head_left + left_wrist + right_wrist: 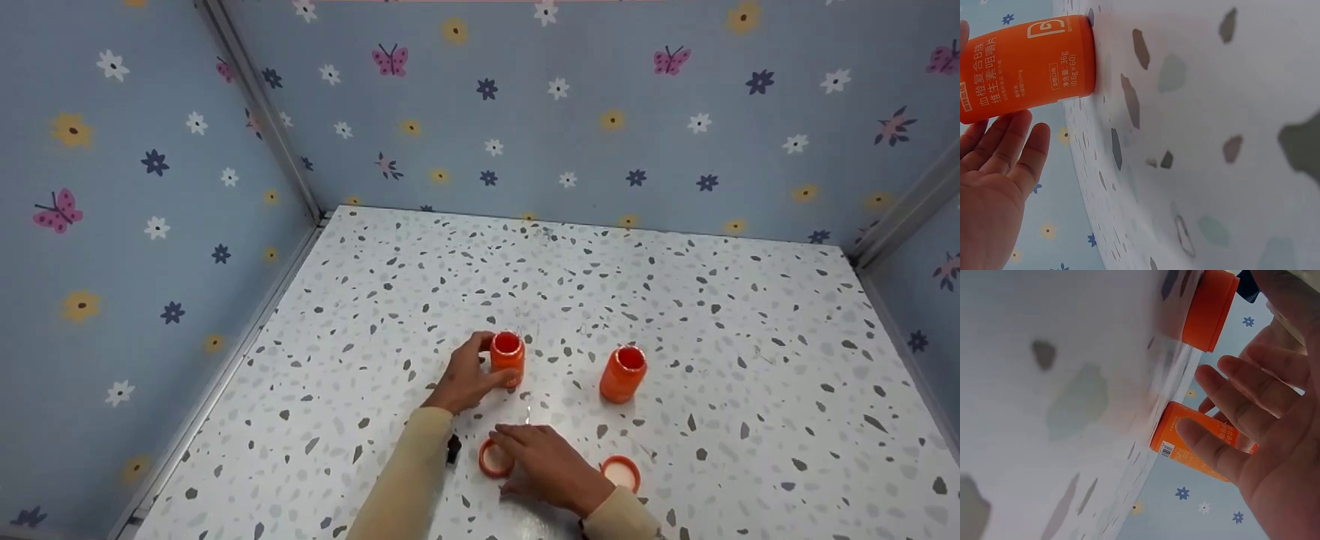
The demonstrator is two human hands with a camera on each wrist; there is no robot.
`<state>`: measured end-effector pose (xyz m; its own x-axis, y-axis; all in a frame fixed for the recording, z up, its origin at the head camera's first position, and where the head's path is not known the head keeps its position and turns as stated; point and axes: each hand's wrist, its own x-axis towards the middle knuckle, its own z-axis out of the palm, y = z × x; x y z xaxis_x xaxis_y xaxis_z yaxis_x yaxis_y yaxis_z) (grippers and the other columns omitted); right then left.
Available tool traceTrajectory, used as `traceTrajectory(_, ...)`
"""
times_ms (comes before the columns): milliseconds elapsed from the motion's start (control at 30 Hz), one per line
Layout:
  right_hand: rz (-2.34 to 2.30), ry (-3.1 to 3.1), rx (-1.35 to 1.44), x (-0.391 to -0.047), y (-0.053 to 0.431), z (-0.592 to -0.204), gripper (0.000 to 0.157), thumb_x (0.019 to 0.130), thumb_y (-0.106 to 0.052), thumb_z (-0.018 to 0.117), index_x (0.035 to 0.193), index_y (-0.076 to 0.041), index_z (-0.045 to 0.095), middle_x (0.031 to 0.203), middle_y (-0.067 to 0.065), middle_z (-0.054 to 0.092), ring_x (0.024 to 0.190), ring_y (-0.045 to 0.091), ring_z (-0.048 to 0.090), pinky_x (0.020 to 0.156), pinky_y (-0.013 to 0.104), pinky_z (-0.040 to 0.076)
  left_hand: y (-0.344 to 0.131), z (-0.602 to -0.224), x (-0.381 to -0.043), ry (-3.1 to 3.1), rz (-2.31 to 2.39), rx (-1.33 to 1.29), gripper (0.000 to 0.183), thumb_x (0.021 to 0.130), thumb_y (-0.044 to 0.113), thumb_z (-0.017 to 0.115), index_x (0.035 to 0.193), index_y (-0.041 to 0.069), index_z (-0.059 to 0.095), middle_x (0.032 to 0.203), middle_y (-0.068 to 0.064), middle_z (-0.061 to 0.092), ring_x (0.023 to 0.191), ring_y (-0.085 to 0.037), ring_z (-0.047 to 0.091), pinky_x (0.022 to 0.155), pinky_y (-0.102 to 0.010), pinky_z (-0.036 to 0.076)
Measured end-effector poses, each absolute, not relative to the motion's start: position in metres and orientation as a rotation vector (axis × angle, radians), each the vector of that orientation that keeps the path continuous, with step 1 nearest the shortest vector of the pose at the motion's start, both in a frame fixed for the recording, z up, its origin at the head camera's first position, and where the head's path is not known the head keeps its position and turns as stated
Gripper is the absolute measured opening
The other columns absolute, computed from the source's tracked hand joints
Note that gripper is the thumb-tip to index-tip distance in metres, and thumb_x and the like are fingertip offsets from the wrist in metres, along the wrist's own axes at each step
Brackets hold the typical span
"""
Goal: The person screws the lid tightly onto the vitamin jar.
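Note:
My left hand (465, 379) has its thumb and fingers around an uncapped orange bottle (508, 364), which stands upright on the table. Printed Chinese text shows on this bottle (1027, 62) in the left wrist view, where the fingers (1008, 143) lie along its side. My right hand (551, 465) hovers over an orange cap (482, 469), its fingers extended and partly covering that cap. From the right wrist, the cap (1207, 312) appears apart from the spread fingers (1241, 394), and nothing is in the palm.
A second uncapped orange bottle (622, 379) stands to the right. Nearer the body lies another orange cap (636, 480), pale inside, beside the right wrist. The speckled white table (675, 315) is bordered by blue flowered panels (525, 135) at the back and sides.

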<state>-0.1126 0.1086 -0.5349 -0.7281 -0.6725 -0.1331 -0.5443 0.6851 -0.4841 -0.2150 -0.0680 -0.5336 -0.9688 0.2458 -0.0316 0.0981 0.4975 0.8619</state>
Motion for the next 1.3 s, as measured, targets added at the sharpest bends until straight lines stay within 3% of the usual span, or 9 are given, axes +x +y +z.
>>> traceTrajectory(500, -0.494, 2.661, -1.047, -0.111, 0.1, -0.538, 0.063, 0.086, -0.024, 0.08, 0.143, -0.013, 0.054, 0.14, 0.001, 0.057, 0.127, 0.019, 0.053, 0.104, 0.045, 0.044, -0.065, -0.534, -0.215, 2.625, 1.47, 0.326, 0.06, 0.087, 0.023, 0.08, 0.134, 0.007, 0.048, 0.134, -0.012, 0.057, 0.124, -0.025, 0.053, 0.105, -0.046, 0.043)
traceTrajectory(867, -0.495, 2.663, -0.992, -0.11, 0.097, -0.537, 0.053, 0.093, -0.021, 0.072, 0.143, -0.018, 0.055, 0.141, 0.0, 0.056, 0.13, 0.02, 0.051, 0.106, 0.063, 0.036, -0.064, -0.535, -0.214, 2.596, 1.476, 0.266, 0.058, 0.087, 0.02, 0.079, 0.134, 0.01, 0.047, 0.137, -0.012, 0.056, 0.128, -0.025, 0.05, 0.109, -0.046, 0.04)
traceTrajectory(1300, -0.521, 2.692, -0.982, -0.11, 0.1, -0.535, 0.053, 0.092, -0.022, 0.073, 0.141, -0.015, 0.055, 0.137, 0.004, 0.056, 0.128, 0.022, 0.05, 0.107, 0.059, 0.037, -0.065, -0.529, -0.21, 2.583, 1.444, 0.311, 0.055, 0.089, 0.019, 0.077, 0.132, 0.008, 0.044, 0.136, -0.014, 0.055, 0.128, -0.026, 0.051, 0.109, -0.045, 0.04)
